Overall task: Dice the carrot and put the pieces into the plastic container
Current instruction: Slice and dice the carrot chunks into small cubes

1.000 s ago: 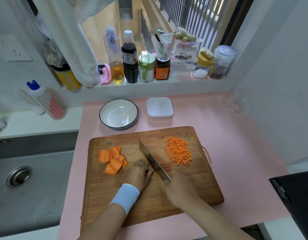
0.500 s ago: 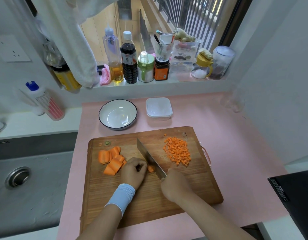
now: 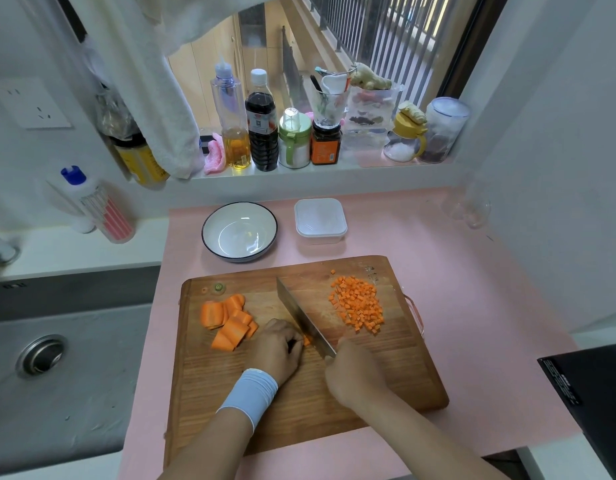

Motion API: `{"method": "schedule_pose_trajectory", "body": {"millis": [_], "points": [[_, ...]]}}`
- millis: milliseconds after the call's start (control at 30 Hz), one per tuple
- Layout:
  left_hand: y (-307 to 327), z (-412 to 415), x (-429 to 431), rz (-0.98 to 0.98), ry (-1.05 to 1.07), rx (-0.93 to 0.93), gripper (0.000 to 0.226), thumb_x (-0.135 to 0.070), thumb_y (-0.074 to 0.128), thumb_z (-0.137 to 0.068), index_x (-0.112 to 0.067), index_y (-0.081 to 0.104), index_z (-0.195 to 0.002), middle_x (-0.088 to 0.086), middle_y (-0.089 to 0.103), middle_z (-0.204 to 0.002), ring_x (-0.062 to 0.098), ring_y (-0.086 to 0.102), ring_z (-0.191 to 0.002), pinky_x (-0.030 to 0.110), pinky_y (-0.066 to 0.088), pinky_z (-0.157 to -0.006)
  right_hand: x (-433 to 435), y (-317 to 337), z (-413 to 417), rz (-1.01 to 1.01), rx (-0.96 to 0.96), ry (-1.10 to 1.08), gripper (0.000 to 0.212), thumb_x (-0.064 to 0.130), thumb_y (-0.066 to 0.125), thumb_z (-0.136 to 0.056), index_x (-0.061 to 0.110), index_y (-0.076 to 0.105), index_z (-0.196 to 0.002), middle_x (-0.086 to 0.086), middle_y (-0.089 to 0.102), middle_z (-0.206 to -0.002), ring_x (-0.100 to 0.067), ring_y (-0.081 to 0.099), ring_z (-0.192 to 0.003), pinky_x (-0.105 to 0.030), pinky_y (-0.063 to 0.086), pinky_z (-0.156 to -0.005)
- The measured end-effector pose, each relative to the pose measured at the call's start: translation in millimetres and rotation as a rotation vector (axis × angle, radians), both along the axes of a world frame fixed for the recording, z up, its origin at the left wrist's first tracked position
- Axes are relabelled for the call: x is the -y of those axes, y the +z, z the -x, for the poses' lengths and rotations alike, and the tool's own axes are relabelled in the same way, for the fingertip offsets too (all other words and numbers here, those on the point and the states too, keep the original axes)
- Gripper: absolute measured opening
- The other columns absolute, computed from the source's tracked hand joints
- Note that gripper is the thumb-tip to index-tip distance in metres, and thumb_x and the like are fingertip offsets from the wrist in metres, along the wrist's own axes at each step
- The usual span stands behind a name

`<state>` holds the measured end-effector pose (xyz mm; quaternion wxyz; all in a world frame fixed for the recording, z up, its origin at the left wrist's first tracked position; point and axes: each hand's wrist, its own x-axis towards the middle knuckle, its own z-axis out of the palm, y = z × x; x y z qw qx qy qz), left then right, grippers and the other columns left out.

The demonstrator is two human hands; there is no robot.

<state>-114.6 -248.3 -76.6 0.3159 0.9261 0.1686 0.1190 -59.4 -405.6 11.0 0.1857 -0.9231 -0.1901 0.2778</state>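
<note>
Head view: gripping the knife (image 3: 301, 315) by its handle with the right hand (image 3: 355, 372), edge down on the cutting board (image 3: 299, 410), blade angled away toward the far left. Pinning a short carrot strip (image 3: 306, 340) under the curled fingers of the left hand (image 3: 277, 348), just beside the blade; working with both hands close together, parted only by the blade. Exposing fresh orange bits at the blade where none were visible a second ago, indicating further strokes landing and the strip shortening. Keeping blade angle and hand positions nearly as they were half a second ago. Leaving the diced pile (image 3: 358, 306) on the right of the board and the uncut chunks (image 3: 227, 318) on the left, both placed as before. Leaving the plastic container (image 3: 320, 218) beyond the board, beside the bowl (image 3: 239, 230), with no orange showing in it. Judging: dicing partway done, transfer not yet begun.
</note>
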Motion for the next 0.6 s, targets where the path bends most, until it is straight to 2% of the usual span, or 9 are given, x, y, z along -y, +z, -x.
{"method": "schedule_pose_trajectory", "body": {"millis": [100,233,400,533,600], "points": [[1.0,-0.4,0.7,0.001,0.009,0.003,0.018,-0.006,0.075,-0.073,-0.02,0.067,-0.065,-0.007,0.064,-0.074,0.011,0.056,-0.081,0.009,0.034,-0.076,1.8,0.9,3.4,-0.008,0.026,0.002,0.016,0.03,0.054,-0.099,0.019,0.058,-0.11,0.001,0.064,-0.104,-0.019,0.063,-0.097,-0.037,0.055,-0.086],[2.5,-0.2,1.2,-0.005,0.011,-0.011,0.02,-0.006,0.076,-0.072,-0.021,0.065,-0.063,-0.006,0.063,-0.071,0.013,0.057,-0.08,0.019,0.043,-0.075,3.9,2.4,6.5,0.013,0.034,0.019,0.017,0.03,0.052,-0.1,0.019,0.058,-0.111,0.0,0.065,-0.106,-0.02,0.062,-0.1,-0.036,0.053,-0.085],[1.3,-0.5,0.6,0.004,0.012,-0.031,0.02,-0.006,0.074,-0.073,-0.021,0.065,-0.063,-0.006,0.063,-0.073,0.011,0.056,-0.081,0.013,0.037,-0.075,7.3,-0.2,8.9,0.043,-0.007,0.0,0.018,0.031,0.052,-0.099,0.019,0.058,-0.111,0.0,0.065,-0.107,-0.021,0.063,-0.1,-0.039,0.055,-0.087],[-2.6,-1.9,-1.3,0.019,-0.003,-0.015,0.018,-0.006,0.076,-0.071,-0.02,0.066,-0.064,-0.006,0.064,-0.073,0.011,0.056,-0.08,0.019,0.041,-0.076,5.8,-4.2,6.3,0.054,-0.046,-0.023,0.016,0.031,0.05,-0.098,0.017,0.056,-0.104,-0.004,0.065,-0.107,-0.026,0.063,-0.1,-0.032,0.049,-0.078],[-3.3,-2.1,-2.4,0.027,-0.005,-0.019,0.019,-0.006,0.076,-0.071,-0.021,0.067,-0.064,-0.007,0.064,-0.072,0.011,0.056,-0.08,0.014,0.038,-0.077,3.6,-5.6,3.1,0.044,-0.087,-0.031,0.014,0.03,0.049,-0.099,0.017,0.056,-0.101,-0.006,0.066,-0.105,-0.026,0.063,-0.098,-0.03,0.045,-0.073]]}}
